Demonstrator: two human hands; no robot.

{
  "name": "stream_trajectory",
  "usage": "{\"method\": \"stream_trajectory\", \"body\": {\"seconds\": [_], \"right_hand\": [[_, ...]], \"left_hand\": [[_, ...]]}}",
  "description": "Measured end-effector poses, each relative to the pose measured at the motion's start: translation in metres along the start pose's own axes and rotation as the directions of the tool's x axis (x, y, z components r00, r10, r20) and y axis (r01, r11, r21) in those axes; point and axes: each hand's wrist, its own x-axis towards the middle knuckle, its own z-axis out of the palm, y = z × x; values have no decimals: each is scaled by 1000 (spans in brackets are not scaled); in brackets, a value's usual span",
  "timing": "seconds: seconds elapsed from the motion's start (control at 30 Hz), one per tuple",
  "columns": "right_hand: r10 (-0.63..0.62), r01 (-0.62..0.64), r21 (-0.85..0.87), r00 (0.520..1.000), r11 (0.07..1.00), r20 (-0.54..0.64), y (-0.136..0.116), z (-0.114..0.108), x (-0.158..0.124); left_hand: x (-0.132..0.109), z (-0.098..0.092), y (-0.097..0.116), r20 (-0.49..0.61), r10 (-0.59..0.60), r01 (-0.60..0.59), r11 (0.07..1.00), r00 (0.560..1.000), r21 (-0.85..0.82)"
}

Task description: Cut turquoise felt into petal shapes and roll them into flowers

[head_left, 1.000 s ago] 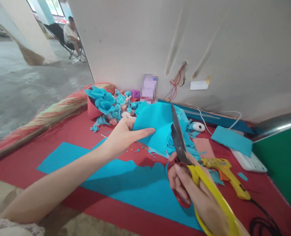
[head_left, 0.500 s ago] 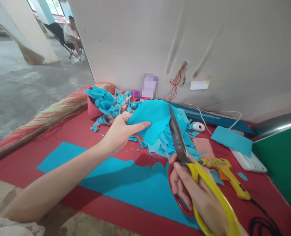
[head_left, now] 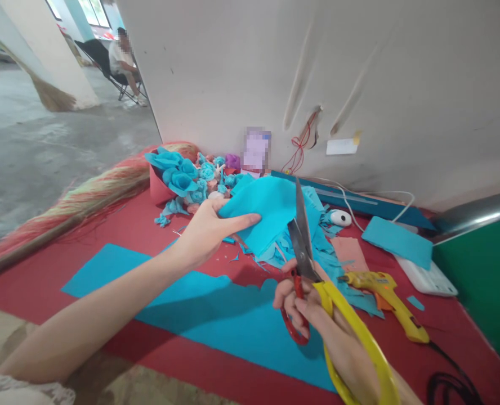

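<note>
My left hand (head_left: pixel 205 230) pinches the near left corner of a turquoise felt piece (head_left: pixel 271 211) and holds it up above the red table cover (head_left: pixel 127 228). My right hand (head_left: pixel 317 329) grips large scissors (head_left: pixel 303 242) with one red and one yellow handle. The steel blades point up and away and are slightly parted, right at the felt piece's right edge. Under both hands lies a big turquoise felt sheet (head_left: pixel 216 312) with a wavy cut edge. A heap of turquoise offcuts (head_left: pixel 317 247) lies behind the scissors.
A yellow glue gun (head_left: pixel 387 298) with a black cord lies right of my hand. Finished turquoise felt flowers (head_left: pixel 182 177) pile up by the wall, a broom (head_left: pixel 76 202) to their left. A folded turquoise sheet (head_left: pixel 397 239), a white device and a green surface (head_left: pixel 482 275) lie right. A person sits far back.
The scissor blades have opened a little and my right hand shifted slightly left. My left hand lowered the felt piece a bit and turned it toward the blades.
</note>
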Motion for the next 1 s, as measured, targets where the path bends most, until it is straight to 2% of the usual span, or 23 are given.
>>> {"method": "stream_trajectory", "body": {"seconds": [0.23, 0.43, 0.57, 0.73, 0.9, 1.0], "right_hand": [[-12, 12, -1, 998, 1000, -66, -9, 1, 0], [-39, 26, -136, 995, 990, -96, -14, -1, -6], [-80, 56, -209, 991, 976, -111, -15, -2, -7], [-110, 78, -197, 981, 977, -160, -15, 0, -7], [-76, 51, -137, 980, 989, -182, -13, 3, -7], [-72, 45, -135, 976, 990, -207, -12, 5, -8]], "left_hand": [[-1, -3, -2, 50, -89, 86, 995, 995, 58], [-1, -3, 0, 86, -97, 90, 993, 992, 74], [0, -3, 0, 53, -57, 51, 992, 997, 114], [3, -5, 0, -26, 13, -8, 983, 1000, 182], [5, -6, -1, 52, 55, -60, 992, 997, 114], [6, -5, -1, 33, 72, -73, 996, 997, 46]]}}
